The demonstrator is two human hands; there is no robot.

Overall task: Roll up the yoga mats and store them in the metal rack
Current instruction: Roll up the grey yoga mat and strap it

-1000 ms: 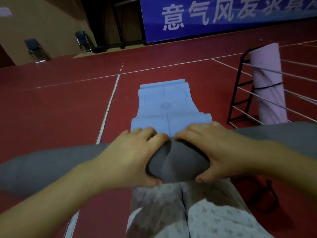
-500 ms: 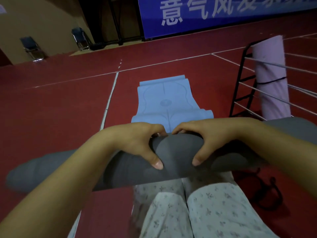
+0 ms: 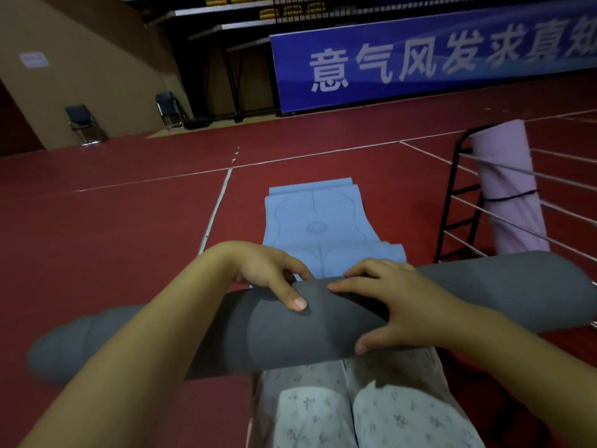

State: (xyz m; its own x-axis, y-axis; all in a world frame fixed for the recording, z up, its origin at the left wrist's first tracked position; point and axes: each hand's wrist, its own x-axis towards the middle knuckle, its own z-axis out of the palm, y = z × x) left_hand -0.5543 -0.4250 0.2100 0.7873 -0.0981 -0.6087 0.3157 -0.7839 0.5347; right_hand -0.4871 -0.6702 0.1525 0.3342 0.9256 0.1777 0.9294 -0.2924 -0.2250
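A rolled grey yoga mat (image 3: 323, 331) lies crosswise in front of me, above my knees. My left hand (image 3: 268, 273) grips its top near the middle, thumb on the near side and fingers over the far side. My right hand (image 3: 387, 302) holds the roll just to the right, fingers spread over the top and thumb low on the near face. Beyond the roll a blue yoga mat (image 3: 316, 221) lies flat on the red floor, partly folded. A rolled pink mat (image 3: 507, 189) stands upright in the black metal rack (image 3: 458, 202) at the right.
Red court floor with white lines stretches all around. Two folding chairs (image 3: 84, 124) stand by the beige wall at the far left. A blue banner (image 3: 436, 63) runs along the back. Rack rails reach toward me at the right edge.
The grey roll has risen and the view has tilted up. My right hand's fingers have spread flatter over the roll; my left hand has shifted up onto its top.
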